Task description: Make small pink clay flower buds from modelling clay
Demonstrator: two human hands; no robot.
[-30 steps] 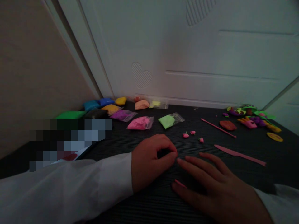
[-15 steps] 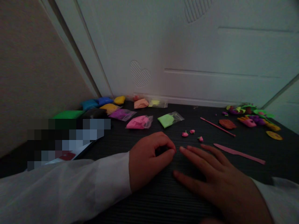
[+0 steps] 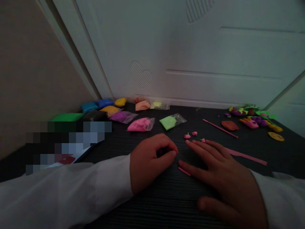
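A thin pink clay strand lies on the dark table just below the forefinger of my right hand. That hand is open, palm down, with its fingers spread and the thumb apart. To its left, my left hand is closed in a pinch, thumb against forefinger; a hint of red or pink shows at the tips, too small to name. Beyond the right fingertips sit small pink clay buds with green tips, one partly covered by a finger. The right hand hides the tip of a pink plastic clay knife.
Bags of coloured clay, including pink, light green and purple, stand at the back left. A thin pink stick tool lies near a brown-red clay piece. Finished clay shapes fill the right rear. A white door panel rises behind.
My right hand has moved forward, away from me, uncovering the thin pink strand and covering part of the knife and a bud. My left hand keeps its pinch, nearly still.
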